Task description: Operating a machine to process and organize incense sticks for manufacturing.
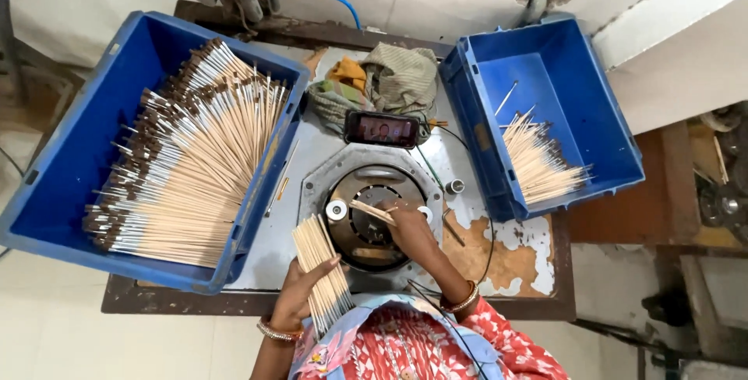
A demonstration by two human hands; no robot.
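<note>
My left hand [298, 293] grips a thick bundle of pale wooden sticks [321, 271], fanned up and away from me at the table's front edge. My right hand [407, 230] rests over the round metal machine plate [375, 208] in the middle of the table and pinches a few sticks [371, 211] that lie flat across the plate, pointing left. Both wrists wear bangles.
A big blue crate [70, 154] on the left is packed with brown-tipped sticks [187, 154]. A second blue crate [545, 60] on the right holds a smaller pile of sticks [538, 163]. A phone [382, 128] and folded cloths [389, 76] lie behind the plate.
</note>
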